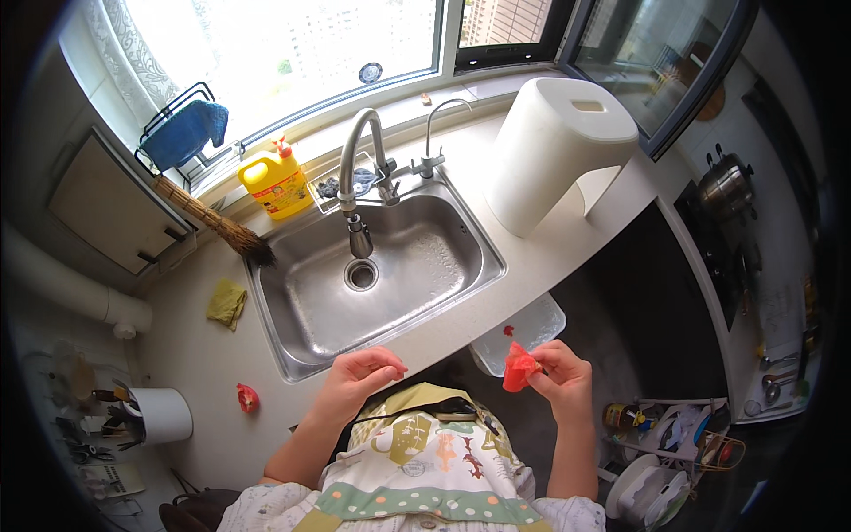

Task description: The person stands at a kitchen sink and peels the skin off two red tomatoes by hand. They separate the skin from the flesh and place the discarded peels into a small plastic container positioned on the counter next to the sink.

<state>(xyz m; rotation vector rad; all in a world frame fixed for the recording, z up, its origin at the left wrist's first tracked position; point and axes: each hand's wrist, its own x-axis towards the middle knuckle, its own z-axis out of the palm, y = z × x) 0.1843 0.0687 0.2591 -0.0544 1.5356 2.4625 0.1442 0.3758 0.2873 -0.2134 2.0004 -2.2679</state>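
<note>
My right hand (564, 379) pinches a torn, wet-looking piece of red fruit (517, 370) between thumb and fingers. Below it is a white plastic bin (550, 318) with a clear liner and a small red scrap (508, 330) inside. My left hand (365, 374) hovers by the counter's front edge with fingers loosely curled, and nothing shows in it. Another red fruit piece (247, 398) lies on the pale counter (206, 372), left of the left hand. In front of me is a stainless steel sink (399, 292), wet inside, under a pull-down faucet (360, 236).
A white plastic stool (532, 153) stands on the counter right of the sink. To the left are a yellow detergent bottle (276, 186), a straw brush (213, 219), a folded yellow cloth (227, 304) and a white utensil holder (163, 415). A steel pot (726, 186) sits on the stove.
</note>
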